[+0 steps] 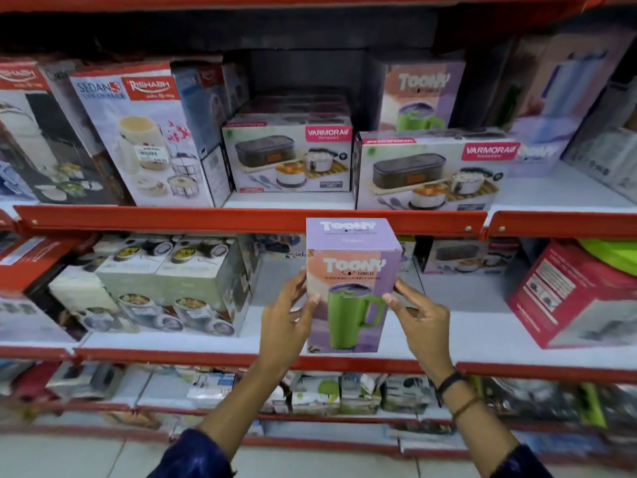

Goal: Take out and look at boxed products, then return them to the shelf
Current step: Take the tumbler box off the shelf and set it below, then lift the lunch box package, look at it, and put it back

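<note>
I hold a lilac and peach tumbler box (351, 284) upright in front of the middle shelf, its front showing a green mug. My left hand (287, 317) grips its left edge, thumb on the front face. My right hand (418, 317) grips its right edge. A second box of the same tumbler (418, 94) stands at the back of the upper shelf, behind a lunch-box carton. The red shelf rail (241, 220) runs just behind the top of the held box.
The upper shelf carries two Varmora lunch-box cartons (287, 157) (431, 170) and tall tiffin boxes (141, 132) at left. On the middle shelf, food-container boxes (172, 288) stand at left and a red carton (572, 294) at right. White shelf board (475, 326) lies behind my hands.
</note>
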`<control>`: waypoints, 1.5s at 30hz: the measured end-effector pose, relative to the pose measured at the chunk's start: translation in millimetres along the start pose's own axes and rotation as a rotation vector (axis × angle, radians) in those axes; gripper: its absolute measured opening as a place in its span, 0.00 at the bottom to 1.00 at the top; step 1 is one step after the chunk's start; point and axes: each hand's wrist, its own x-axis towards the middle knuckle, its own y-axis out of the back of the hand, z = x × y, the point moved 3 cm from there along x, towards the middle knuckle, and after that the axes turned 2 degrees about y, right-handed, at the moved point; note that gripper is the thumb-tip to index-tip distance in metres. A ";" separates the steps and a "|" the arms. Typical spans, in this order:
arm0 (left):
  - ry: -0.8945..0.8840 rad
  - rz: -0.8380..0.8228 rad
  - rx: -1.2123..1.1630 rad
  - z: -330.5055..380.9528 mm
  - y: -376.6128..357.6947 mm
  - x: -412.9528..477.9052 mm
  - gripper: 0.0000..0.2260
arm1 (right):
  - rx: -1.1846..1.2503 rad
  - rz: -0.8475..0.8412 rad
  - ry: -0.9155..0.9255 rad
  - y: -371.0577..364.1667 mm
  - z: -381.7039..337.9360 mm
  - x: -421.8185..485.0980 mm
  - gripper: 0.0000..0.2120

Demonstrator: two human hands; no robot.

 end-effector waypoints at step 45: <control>-0.054 0.035 0.039 97.4 -82.9 152.2 0.21 | -0.284 0.320 -0.068 102.1 -19.1 187.2 0.23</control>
